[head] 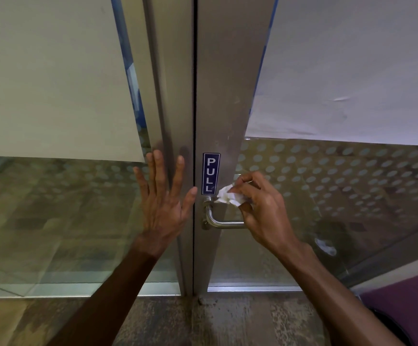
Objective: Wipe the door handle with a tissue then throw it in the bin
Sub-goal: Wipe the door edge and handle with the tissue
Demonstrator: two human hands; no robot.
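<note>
Now tissue (228, 196) on handle (224, 222) (R hand (262, 211)).

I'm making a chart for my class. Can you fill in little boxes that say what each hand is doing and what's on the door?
left hand: open, fingers spread, flat against the metal door frame
right hand: pinching a crumpled white tissue
tissue: at the top end of the door handle
door handle: silver metal bar, partly behind the right hand
sign: blue, says PULL, just above the handle
bin: not in view
</note>
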